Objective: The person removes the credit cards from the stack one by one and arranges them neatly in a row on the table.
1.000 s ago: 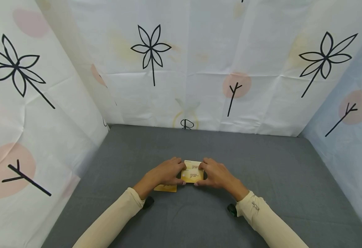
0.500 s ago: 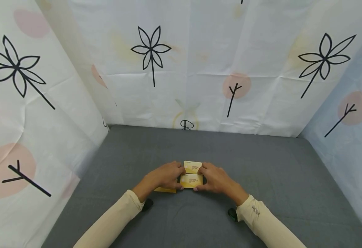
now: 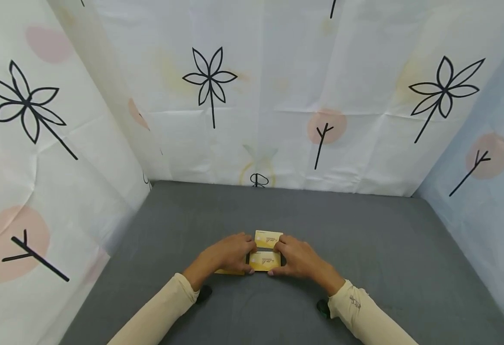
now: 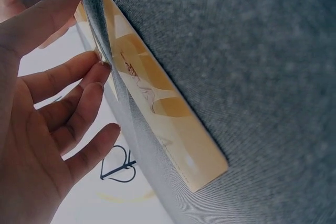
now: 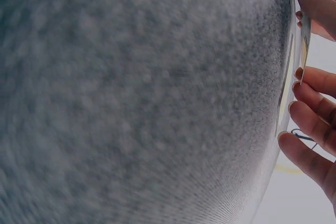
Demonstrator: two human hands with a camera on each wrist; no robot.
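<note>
Both hands hold one yellow-and-white card (image 3: pixel 264 261) between them, each at one of its short ends. My left hand (image 3: pixel 230 253) pinches the left end between thumb and fingers; my right hand (image 3: pixel 299 258) does the same at the right. In the right wrist view the card (image 5: pixel 305 43) shows edge-on, raised over the cloth. Just beyond it, a similar card (image 3: pixel 268 238) lies on the grey cloth, parted from it by a narrow strip. A third card (image 3: pixel 230 272) lies flat at the left, partly hidden beneath the left hand; the left wrist view shows this card (image 4: pixel 152 98) more fully.
A grey cloth (image 3: pixel 364 239) covers the table. White printed fabric (image 3: pixel 277 86) walls off the back and both sides. Dark wrist devices (image 3: pixel 323 308) sit by the sleeve cuffs.
The held card has come toward the person, together with both hands, from overlapping the far card to standing apart from it. The head view has tilted up slightly.
</note>
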